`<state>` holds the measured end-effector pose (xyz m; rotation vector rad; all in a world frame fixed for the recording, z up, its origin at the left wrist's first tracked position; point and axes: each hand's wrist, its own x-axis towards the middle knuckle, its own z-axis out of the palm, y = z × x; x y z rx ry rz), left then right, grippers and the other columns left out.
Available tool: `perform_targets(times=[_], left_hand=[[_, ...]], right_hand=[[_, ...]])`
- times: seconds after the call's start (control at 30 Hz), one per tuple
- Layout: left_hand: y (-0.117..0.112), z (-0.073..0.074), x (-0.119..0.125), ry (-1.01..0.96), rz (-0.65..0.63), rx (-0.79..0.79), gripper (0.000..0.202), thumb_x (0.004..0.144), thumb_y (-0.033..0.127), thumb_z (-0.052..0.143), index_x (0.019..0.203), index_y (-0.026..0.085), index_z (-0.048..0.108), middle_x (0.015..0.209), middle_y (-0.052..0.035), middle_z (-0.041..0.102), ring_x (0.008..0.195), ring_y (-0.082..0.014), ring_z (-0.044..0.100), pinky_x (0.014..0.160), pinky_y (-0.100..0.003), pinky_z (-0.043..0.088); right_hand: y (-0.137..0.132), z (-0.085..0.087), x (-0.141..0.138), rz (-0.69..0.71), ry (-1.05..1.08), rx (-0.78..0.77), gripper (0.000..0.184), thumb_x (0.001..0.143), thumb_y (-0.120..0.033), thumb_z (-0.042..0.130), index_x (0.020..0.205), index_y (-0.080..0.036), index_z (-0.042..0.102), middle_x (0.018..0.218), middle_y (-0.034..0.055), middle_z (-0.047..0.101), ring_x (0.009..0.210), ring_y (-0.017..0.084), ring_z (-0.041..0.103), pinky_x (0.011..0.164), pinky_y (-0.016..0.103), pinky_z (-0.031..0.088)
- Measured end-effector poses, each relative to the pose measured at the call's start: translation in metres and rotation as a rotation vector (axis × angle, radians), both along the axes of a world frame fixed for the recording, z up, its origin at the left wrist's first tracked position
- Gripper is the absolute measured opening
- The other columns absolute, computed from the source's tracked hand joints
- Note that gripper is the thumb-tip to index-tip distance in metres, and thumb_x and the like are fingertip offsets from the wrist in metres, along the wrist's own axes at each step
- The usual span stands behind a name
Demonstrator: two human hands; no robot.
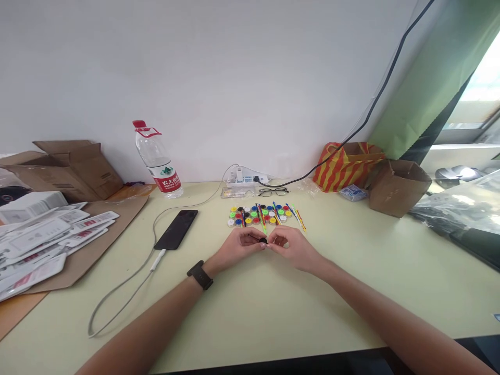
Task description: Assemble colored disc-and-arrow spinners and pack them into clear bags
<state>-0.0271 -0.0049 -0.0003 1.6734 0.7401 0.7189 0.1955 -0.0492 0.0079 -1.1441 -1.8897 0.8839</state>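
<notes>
Above the table's middle, both hands meet around a small black round disc [263,240]. Its finer detail is too small to make out. My left hand [244,245], with a black watch [200,275] on its wrist, is closed with thumb and fingers on the disc. From the other side my right hand [291,246] pinches at the disc's right edge; its fingertips touch those of the left. Just beyond the hands lie rows of small coloured round discs [253,214] in white, red, blue, green, yellow and black. Thin coloured sticks [300,220] lie among them and at their right end.
A phone [176,230] on a white charging cable [117,284] lies left. Behind are a water bottle [166,177], power strip [246,179], clear case [236,192], eyeglasses [273,192], striped bag [332,169] and brown paper box [398,188]. Packets on cardboard [128,211] lie far left.
</notes>
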Motion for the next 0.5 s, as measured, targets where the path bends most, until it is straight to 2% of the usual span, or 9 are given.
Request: perform_targets(times=[0.1,0.17,0.5], left_hand=[[0.001,-0.002,-0.001,0.018,0.024,0.037,0.037,0.082,0.039,0.084,0.109,0.016,0.075,0.108,-0.0108,0.076,0.100,-0.0228,0.072,0.094,-0.036,0.058],[0.000,-0.003,-0.001,0.018,0.005,0.032,0.038,0.081,0.039,0.085,0.109,0.016,0.075,0.108,-0.0110,0.076,0.100,-0.0228,0.072,0.094,-0.036,0.059],[-0.003,-0.001,0.004,0.049,0.044,0.083,0.032,0.084,0.040,0.082,0.104,0.015,0.076,0.103,-0.0102,0.077,0.098,-0.0230,0.073,0.091,-0.035,0.060]], right_hand=[[-0.007,-0.004,0.004,0.017,-0.082,-0.041,0.011,0.093,-0.028,0.062,0.084,-0.022,0.063,0.075,-0.0008,0.063,0.066,0.015,0.054,0.060,0.028,0.042],[-0.008,-0.004,0.006,0.041,-0.093,-0.042,0.011,0.095,-0.030,0.060,0.087,-0.022,0.063,0.074,-0.0013,0.063,0.066,0.015,0.052,0.059,0.027,0.040],[0.001,-0.009,0.013,0.079,-0.090,0.073,0.010,0.094,-0.021,0.057,0.089,-0.022,0.065,0.087,0.0024,0.067,0.076,0.017,0.059,0.066,0.028,0.046]])
